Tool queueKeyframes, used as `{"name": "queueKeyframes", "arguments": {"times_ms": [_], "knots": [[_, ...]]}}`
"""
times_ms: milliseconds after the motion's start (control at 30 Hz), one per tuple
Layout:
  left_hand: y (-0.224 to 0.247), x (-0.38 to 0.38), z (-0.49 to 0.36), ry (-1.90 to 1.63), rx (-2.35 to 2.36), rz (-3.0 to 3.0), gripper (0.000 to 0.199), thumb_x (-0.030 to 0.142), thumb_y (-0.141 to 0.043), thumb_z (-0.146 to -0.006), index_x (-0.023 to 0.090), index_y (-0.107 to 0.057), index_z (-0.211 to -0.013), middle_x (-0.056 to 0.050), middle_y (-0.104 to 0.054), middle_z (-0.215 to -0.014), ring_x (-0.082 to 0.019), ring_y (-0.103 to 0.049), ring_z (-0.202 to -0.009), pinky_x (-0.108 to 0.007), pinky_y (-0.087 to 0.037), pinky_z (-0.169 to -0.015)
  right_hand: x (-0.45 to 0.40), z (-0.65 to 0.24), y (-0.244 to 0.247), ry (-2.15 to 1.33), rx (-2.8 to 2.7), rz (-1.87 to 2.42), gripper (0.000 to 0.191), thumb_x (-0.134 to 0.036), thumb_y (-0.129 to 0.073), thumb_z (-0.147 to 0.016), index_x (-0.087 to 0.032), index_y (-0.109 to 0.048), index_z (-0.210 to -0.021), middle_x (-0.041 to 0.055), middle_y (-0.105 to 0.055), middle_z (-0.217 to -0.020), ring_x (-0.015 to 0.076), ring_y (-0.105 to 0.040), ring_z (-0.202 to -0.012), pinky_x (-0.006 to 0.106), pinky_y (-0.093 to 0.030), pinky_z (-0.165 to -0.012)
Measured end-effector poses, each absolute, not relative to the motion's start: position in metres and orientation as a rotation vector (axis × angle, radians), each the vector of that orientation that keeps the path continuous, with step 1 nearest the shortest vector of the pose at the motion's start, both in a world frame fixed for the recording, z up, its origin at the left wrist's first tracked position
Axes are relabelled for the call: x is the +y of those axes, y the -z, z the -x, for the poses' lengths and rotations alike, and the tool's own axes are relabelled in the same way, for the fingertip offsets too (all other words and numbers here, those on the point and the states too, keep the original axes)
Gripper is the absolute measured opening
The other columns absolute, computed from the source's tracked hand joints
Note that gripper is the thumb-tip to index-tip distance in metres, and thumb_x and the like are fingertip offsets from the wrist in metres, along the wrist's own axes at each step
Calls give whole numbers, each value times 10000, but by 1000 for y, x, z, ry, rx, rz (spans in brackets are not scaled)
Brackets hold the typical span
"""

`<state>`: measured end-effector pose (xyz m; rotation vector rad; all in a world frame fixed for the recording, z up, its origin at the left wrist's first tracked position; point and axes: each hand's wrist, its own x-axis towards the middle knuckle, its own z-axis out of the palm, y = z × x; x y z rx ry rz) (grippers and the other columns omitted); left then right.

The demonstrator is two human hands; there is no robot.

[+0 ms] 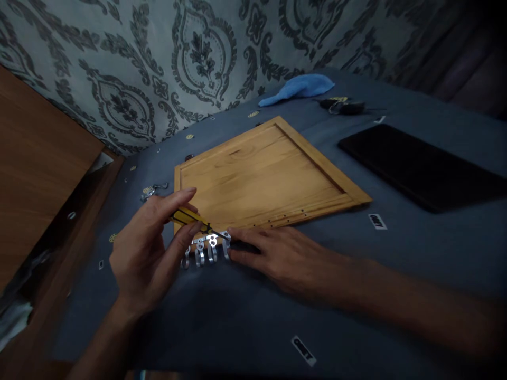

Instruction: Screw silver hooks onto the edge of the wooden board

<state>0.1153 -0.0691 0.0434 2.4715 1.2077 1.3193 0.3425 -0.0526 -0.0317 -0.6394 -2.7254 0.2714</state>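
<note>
My left hand (148,253) is closed round the yellow handle of a screwdriver (190,218), its thin shaft pointing right and down to a metal hook. Several silver hooks (213,248) line the near edge of a framed wooden board (253,174), at its left part. My right hand (277,258) pinches the rightmost hook between thumb and fingers. Small dark holes show along the board's near edge, right of the hooks. The screwdriver's tip is too small to make out against the hook.
A dark flat panel (423,169) lies at the right. Behind the board are a blue cloth (301,87) and a dark tool (344,107). Loose metal hooks (152,191) lie left of the board. Wooden furniture (39,158) stands at the far left, and a patterned wall (202,53) rises behind.
</note>
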Motion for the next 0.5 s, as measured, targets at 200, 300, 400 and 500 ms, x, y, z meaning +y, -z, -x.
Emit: {"name": "queueKeyframes", "arguments": {"times_ms": [200, 300, 400, 500], "knots": [[-44, -74, -116, -1363, 1193, -2491, 525, 130, -746, -926, 398, -660, -1369, 6, -734, -1107, -200, -675, -912, -398, -546, -782, -52, -342, 30, -279, -2727, 644, 508, -30, -604, -891, -207, -645, -1365, 161, -622, -1460, 291, -721, -1085, 414, -622, -793], [-46, -74, -117, -1471, 1207, -2500, 511, 140, -764, -911, 395, -680, -1346, 6, -735, -1136, -203, -671, -915, -402, -558, -788, -53, -343, 32, -268, -2699, 631, 492, -26, -613, -883, -212, -658, -1337, 151, -642, -1434, 281, -720, -1089, 398, -621, -792], [-46, -72, -117, -1479, 1209, -2502, 509, 135, -761, -910, 399, -684, -1338, 7, -740, -1124, -207, -676, -920, -406, -566, -797, -53, -343, 34, -261, -2650, 621, 459, -42, -624, -894, -211, -672, -1318, 151, -660, -1408, 282, -731, -1064, 399, -626, -783], [-43, -71, -116, -1406, 1211, -2526, 526, 141, -759, -912, 407, -667, -1357, 4, -749, -1097, -214, -679, -908, -403, -565, -760, -53, -343, 35, -254, -2641, 626, 441, -56, -622, -915, -205, -677, -1325, 158, -667, -1395, 294, -744, -1036, 424, -635, -781]]}}
